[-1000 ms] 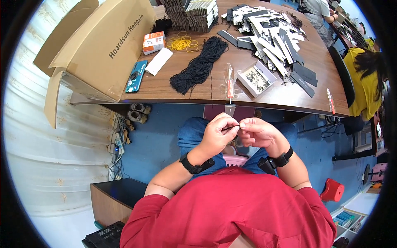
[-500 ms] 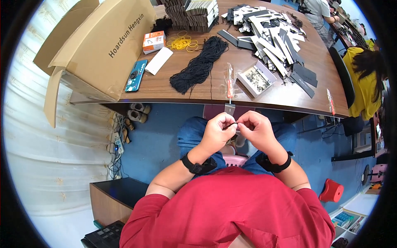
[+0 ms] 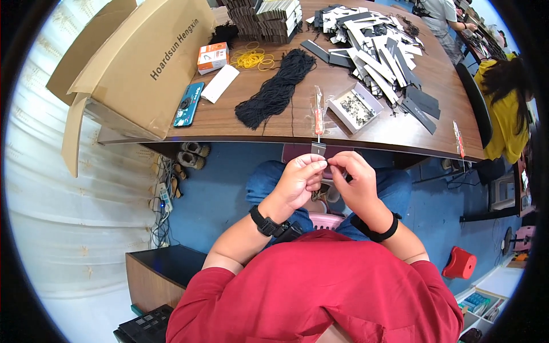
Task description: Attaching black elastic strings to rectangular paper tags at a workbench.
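Note:
Just in front of the table edge, my left hand point(image 3: 299, 178) is closed, thumb pressed against the bent fingers. My right hand point(image 3: 355, 178) pinches close beside it, fingertips almost meeting the left ones. A short bit of black cord point(image 3: 327, 162) shows between the fingertips; most of it is hidden. Right beyond the fingers, a small dark grey tag point(image 3: 318, 149) sits at the table edge, below a thin metal rod with a red handle point(image 3: 318, 121) taped to the tabletop. A bundle of black cords point(image 3: 275, 88) lies on the table beyond.
A white box of small black parts point(image 3: 355, 108) stands right of the taped rod. Behind it spreads a heap of black and white tags point(image 3: 374, 54). At left are a large cardboard box point(image 3: 151, 74), a blue phone point(image 3: 189, 104) and yellow rubber bands point(image 3: 251, 58).
My left hand has turned so its curled fingers show. My right hand's fingers have lifted and spread slightly; less black cord shows between the hands.

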`<action>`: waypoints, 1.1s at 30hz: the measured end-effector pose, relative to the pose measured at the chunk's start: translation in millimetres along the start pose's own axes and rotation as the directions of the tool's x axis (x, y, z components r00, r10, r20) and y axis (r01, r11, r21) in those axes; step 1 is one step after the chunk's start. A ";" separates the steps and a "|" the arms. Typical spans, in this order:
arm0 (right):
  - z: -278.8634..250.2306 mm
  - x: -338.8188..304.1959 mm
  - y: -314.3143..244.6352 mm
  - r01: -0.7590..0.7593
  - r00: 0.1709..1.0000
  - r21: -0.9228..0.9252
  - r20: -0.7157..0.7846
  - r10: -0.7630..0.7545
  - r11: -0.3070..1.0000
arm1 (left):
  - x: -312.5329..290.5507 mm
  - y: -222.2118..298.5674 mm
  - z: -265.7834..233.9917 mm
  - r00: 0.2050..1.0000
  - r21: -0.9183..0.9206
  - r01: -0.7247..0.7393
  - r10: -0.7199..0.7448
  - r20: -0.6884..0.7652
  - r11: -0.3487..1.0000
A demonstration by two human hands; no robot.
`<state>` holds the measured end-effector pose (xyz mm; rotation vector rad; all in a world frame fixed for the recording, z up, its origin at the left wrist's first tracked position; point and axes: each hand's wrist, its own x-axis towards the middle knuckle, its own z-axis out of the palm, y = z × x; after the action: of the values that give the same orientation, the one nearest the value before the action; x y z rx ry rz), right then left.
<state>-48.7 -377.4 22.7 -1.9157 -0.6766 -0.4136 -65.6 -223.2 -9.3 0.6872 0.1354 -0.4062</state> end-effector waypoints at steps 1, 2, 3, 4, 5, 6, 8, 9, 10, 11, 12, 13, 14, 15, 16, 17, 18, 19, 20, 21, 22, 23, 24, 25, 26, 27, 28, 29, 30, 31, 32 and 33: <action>-1.2 0.6 -1.5 0.010 1.000 0.004 0.010 -0.011 1.000 | 0.2 0.2 -0.5 1.000 0.024 -0.026 0.026 -0.015 0.999; -2.5 1.0 -3.1 0.010 1.000 0.004 0.011 -0.010 1.000 | 0.4 0.4 -0.8 0.998 0.048 -0.051 0.053 -0.029 0.998; -3.8 0.9 -4.8 -0.027 0.999 0.018 0.018 0.027 0.999 | 0.3 0.1 -0.8 0.998 0.047 -0.051 0.052 -0.029 0.998; -4.4 0.6 -5.6 -0.064 0.998 0.032 0.025 0.063 0.997 | 0.2 -0.3 -0.5 0.997 0.074 -0.066 0.069 -0.027 0.995; -3.6 0.3 -2.7 -0.065 0.998 0.032 0.026 0.064 0.997 | 0.0 -0.5 -0.2 0.996 0.100 -0.082 0.085 -0.025 0.992; -2.6 0.5 2.6 0.005 1.000 -0.010 0.009 -0.005 1.000 | -0.1 -0.3 0.5 0.996 0.100 -0.082 0.084 -0.025 0.992; -3.4 0.8 6.2 0.074 0.997 -0.053 -0.005 -0.074 0.996 | -0.4 0.7 2.4 0.993 0.136 -0.098 0.106 -0.052 0.986; -4.0 0.8 6.4 0.051 0.999 -0.058 -0.014 -0.052 0.997 | -0.9 2.3 2.5 0.993 0.136 -0.097 0.105 -0.052 0.986; -4.8 0.6 6.5 0.029 0.999 -0.062 -0.023 -0.030 0.998 | -1.8 4.9 2.2 0.993 0.173 -0.098 0.109 -0.053 0.980; -7.2 0.1 6.1 0.028 0.999 -0.061 -0.023 -0.029 0.998 | -2.3 6.4 2.2 0.992 0.210 -0.099 0.113 -0.053 0.973; -10.2 -0.5 5.2 0.059 0.998 -0.128 -0.015 -0.062 0.990 | -2.0 6.6 3.0 0.992 0.210 -0.099 0.113 -0.053 0.973; -11.8 -0.9 4.7 0.090 0.996 -0.194 -0.004 -0.093 0.977 | -1.4 6.5 4.0 0.979 0.362 -0.175 0.201 -0.034 0.916; -10.9 -1.0 4.7 0.144 0.988 -0.205 -0.020 -0.151 0.968 | -1.0 6.3 4.5 0.959 0.503 -0.244 0.283 -0.001 0.829; -10.9 -1.4 3.1 0.144 0.988 -0.205 -0.020 -0.151 0.968 | -0.9 5.8 4.2 0.959 0.503 -0.243 0.282 -0.002 0.829; -11.3 -2.2 0.8 0.150 0.988 -0.216 -0.003 -0.154 0.965 | -0.5 5.2 3.4 0.958 0.564 -0.247 0.285 0.021 0.788; -11.8 -3.0 -0.6 0.157 0.987 -0.227 0.015 -0.158 0.961 | -0.4 4.7 3.1 0.957 0.622 -0.250 0.285 0.044 0.742; -12.4 -4.0 0.4 0.156 0.987 -0.228 0.013 -0.157 0.961 | -0.7 5.4 5.3 0.958 0.622 -0.250 0.284 0.046 0.742; -13.3 -5.2 2.6 0.120 0.992 -0.193 -0.009 -0.124 0.974 | -1.8 6.5 9.3 0.960 0.640 -0.240 0.275 0.047 0.730; -14.0 -6.2 3.8 0.085 0.995 -0.156 -0.031 -0.091 0.984 | -2.7 7.6 12.7 0.963 0.658 -0.230 0.265 0.047 0.717; -15.4 -6.6 1.8 0.085 0.995 -0.155 -0.031 -0.091 0.984 | -4.0 8.1 13.9 0.963 0.659 -0.229 0.266 0.046 0.717; -17.9 -6.5 -1.7 -0.006 1.000 -0.082 -0.011 0.005 0.997 | -5.4 8.7 14.5 0.961 0.702 -0.232 0.270 0.059 0.673; -19.2 -6.5 -3.4 -0.099 0.995 -0.011 0.017 0.100 0.995 | -6.8 9.5 15.5 0.959 0.743 -0.234 0.274 0.071 0.627; -20.1 -6.9 -3.0 -0.100 0.995 -0.011 0.015 0.100 0.995 | -8.3 10.8 18.4 0.959 0.743 -0.234 0.273 0.072 0.627; -21.3 -7.5 -2.0 -0.115 0.993 0.006 0.028 0.115 0.993 | -10.0 12.3 21.8 0.963 0.749 -0.221 0.261 0.066 0.625; -22.6 -8.1 -0.9 -0.130 0.991 0.023 0.040 0.129 0.991 | -11.0 12.9 23.6 0.966 0.754 -0.208 0.250 0.061 0.623; -23.9 -8.9 0.3 -0.130 0.991 0.023 0.040 0.129 0.991 | -10.9 11.4 23.1 0.966 0.754 -0.208 0.250 0.061 0.623; -25.5 -10.2 1.6 -0.221 0.974 0.083 0.072 0.216 0.972 | -10.5 8.8 22.2 0.952 0.746 -0.253 0.295 0.079 0.616; -26.9 -11.4 3.0 -0.312 0.948 0.139 0.109 0.298 0.940 | -10.6 7.3 21.7 0.935 0.737 -0.297 0.340 0.096 0.607; -27.4 -13.6 5.5 -0.312 0.948 0.139 0.107 0.299 0.940 | -11.3 6.9 22.1 0.936 0.738 -0.296 0.339 0.096 0.607; -27.2 -16.1 8.9 -0.433 0.900 0.240 0.178 0.399 0.869 | -12.1 6.9 22.6 0.935 0.741 -0.294 0.344 0.090 0.604; -27.4 -18.1 11.9 -0.546 0.837 0.328 0.257 0.483 0.771 | -12.5 6.7 23.0 0.934 0.744 -0.291 0.348 0.084 0.602; -28.6 -18.1 14.5 -0.545 0.838 0.328 0.257 0.482 0.772 | -12.4 6.2 23.0 0.933 0.744 -0.292 0.349 0.085 0.601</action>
<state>-53.5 -413.0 14.3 -1.6646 -0.2714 0.2192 -74.6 -229.6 15.1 1.5342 -0.1105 -0.0607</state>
